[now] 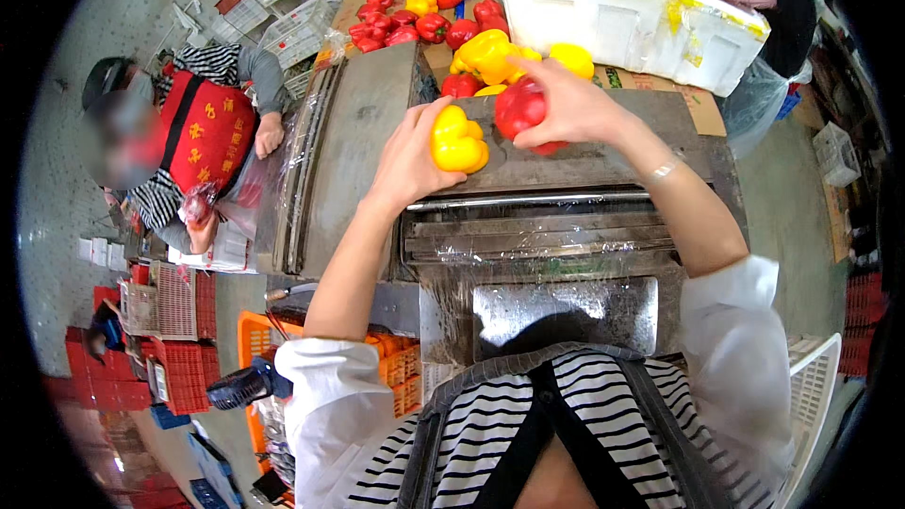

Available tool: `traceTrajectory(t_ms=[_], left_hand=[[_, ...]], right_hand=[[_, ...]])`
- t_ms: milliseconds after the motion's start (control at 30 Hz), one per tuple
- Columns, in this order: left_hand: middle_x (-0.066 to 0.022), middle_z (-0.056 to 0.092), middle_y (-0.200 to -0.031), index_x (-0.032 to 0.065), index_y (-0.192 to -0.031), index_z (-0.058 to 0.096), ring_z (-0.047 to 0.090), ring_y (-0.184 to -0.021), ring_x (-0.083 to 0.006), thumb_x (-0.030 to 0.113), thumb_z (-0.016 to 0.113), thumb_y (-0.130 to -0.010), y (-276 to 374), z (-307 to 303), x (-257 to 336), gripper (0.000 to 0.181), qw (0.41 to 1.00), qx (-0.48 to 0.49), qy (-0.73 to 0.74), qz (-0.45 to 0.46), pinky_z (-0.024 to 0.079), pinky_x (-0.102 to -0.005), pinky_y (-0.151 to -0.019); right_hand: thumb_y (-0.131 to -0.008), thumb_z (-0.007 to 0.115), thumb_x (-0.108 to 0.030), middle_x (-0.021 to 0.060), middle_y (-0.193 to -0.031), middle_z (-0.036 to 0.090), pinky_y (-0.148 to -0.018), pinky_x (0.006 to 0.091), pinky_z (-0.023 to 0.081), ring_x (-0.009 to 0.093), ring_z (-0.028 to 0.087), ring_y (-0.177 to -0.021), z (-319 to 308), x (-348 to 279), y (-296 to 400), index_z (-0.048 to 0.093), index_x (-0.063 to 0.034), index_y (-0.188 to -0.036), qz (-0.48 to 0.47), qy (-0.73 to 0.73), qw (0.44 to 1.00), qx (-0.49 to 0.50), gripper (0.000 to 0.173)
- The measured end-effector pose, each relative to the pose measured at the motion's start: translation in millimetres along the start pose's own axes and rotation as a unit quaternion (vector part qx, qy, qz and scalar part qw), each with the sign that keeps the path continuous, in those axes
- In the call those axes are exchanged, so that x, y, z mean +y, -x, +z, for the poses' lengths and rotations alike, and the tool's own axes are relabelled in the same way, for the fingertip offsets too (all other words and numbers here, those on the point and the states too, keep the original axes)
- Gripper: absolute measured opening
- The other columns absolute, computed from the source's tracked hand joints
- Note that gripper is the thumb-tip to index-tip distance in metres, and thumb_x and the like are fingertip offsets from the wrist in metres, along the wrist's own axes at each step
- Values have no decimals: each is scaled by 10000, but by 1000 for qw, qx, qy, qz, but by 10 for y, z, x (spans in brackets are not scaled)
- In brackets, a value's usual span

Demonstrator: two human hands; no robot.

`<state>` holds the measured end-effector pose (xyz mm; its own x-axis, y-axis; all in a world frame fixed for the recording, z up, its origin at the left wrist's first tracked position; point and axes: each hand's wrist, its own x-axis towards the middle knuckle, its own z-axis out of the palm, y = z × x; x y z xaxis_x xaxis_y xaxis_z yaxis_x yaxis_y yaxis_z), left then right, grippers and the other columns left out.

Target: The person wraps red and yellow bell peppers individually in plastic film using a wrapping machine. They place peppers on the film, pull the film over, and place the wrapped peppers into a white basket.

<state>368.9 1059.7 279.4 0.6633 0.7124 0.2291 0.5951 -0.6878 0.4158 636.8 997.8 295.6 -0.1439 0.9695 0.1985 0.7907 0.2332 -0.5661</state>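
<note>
My left hand grips a yellow bell pepper from its left side, over the worn metal top of a film-wrapping machine. Just to the right, my right hand is closed around a red bell pepper; the palm hides part of it. Red also shows below that hand, and I cannot tell if it is a second pepper. Beyond my hands lie a large yellow pepper, another yellow one and a red one. Clear film stretches across the machine's rollers nearer to me.
Loose red peppers and a few yellow ones cover cardboard at the back. A white foam box stands back right. At left, a person in a red apron holds a bagged item. An orange crate sits low left.
</note>
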Motion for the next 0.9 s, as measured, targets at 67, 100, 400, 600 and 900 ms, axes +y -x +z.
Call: traceTrajectory(t_ms=[67, 100, 400, 600, 900], left_hand=[[-161, 494, -1335, 118, -1362, 433, 531, -1202, -356, 191, 903, -538, 41, 61, 18, 952, 999, 35, 9, -10, 461, -420, -1002], [-159, 511, -1317, 100, -1359, 434, 538, -1195, -342, 199, 907, -537, 15, 106, 28, 954, 997, 56, 51, -24, 460, -412, -1002], [-105, 488, -1399, 120, -1414, 406, 477, -1282, -300, 536, 664, -851, -102, 419, 339, 746, 611, 69, 763, -201, 409, -493, -1051], [-82, 451, -1438, 155, -1438, 376, 435, -1328, -273, 519, 602, -915, -47, 606, 859, 676, 552, 129, 802, -189, 366, -489, -1106], [-95, 494, -1386, 150, -1431, 354, 489, -1279, -266, 404, 644, -915, 520, 426, 1064, 644, 670, 178, 713, -103, 397, -491, -1061]], right_hand=[[-657, 859, -448, 174, -1303, 546, -1018, 392, 446, 279, 554, -1191, -58, 173, 186, 397, -64, -1434, 20, -183, 981, 62, 983], [-686, 852, -425, 160, -1291, 552, -1013, 379, 451, 260, 556, -1184, -100, 210, 301, 406, -47, -1422, 38, -273, 959, 68, 940], [-942, 614, -443, 50, -1258, 614, -988, 338, 476, 154, 593, -1143, 312, 62, 572, 496, -83, -1360, 145, -758, 602, 203, 564], [-791, 813, -147, 121, -1275, 476, -1032, 384, 434, 218, 495, -1195, 775, -300, 607, 335, -53, -1331, 86, -667, 622, 401, 727], [-615, 913, -95, 107, -1312, 472, -1043, 370, 435, 206, 473, -1243, 450, -637, 1342, 273, -94, -1392, 61, -518, 819, 239, 1007]])
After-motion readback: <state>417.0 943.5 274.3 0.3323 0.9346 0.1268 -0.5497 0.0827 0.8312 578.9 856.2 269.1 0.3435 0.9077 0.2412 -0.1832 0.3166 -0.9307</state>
